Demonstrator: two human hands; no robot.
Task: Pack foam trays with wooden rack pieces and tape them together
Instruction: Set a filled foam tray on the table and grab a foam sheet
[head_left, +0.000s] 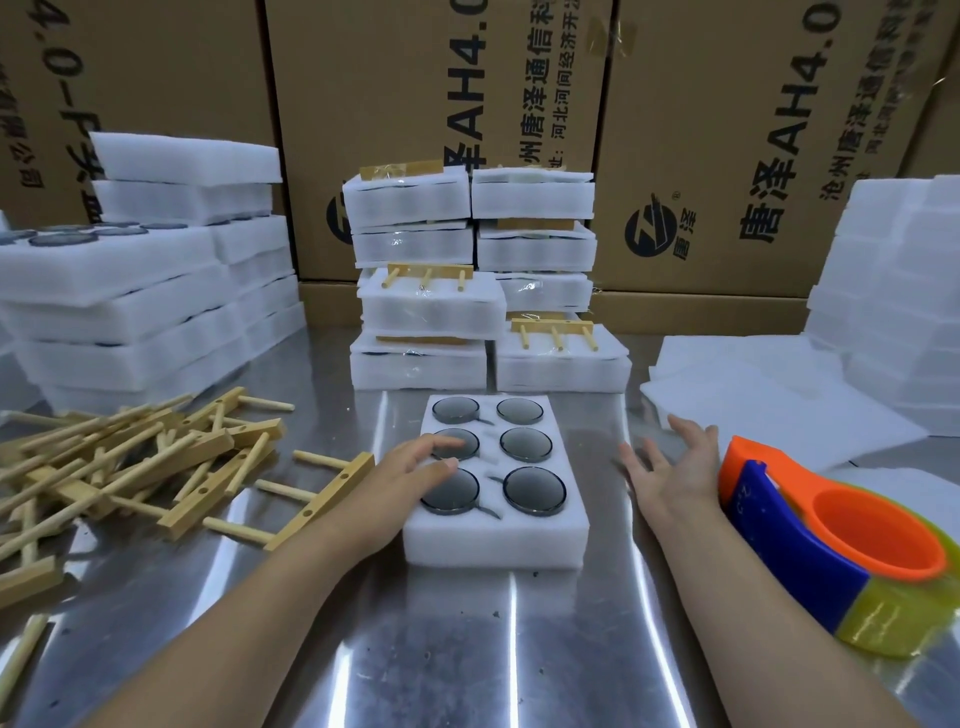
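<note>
**Operator:** Where is the foam tray sitting?

**Inspector:** The foam tray (496, 540) is lying flat near the middle of the counter (493, 654), with its long side running away from the front edge. Six round dark discs (534, 490) are sitting in its recesses, in two columns.

**Operator:** What are the hands doing?

**Inspector:** The left hand (415, 462) is resting on the tray's left column, fingers relaxed over the middle and near discs and grasping nothing. The right hand (670, 467) is hovering just beside the tray's right side, fingers spread and released.

**Operator:** Where are the other parts lying?

**Inspector:** A loose pile of wooden rack pieces (130, 457) is lying toward the left edge. A single rack piece (322, 499) is lying between that pile and the tray. The tape dispenser (831, 540), orange and blue with a yellowish roll, is sitting near the right edge, just beside the right wrist.

**Operator:** What writing is showing?

**Inspector:** The cardboard boxes (701, 130) standing along the far edge are showing "唐泽AH4.0" turned sideways, "沧州唐泽通信科" in smaller print, and a round logo marked "唐泽". Taped bundles (483, 280) are standing stacked in front of them.
</note>
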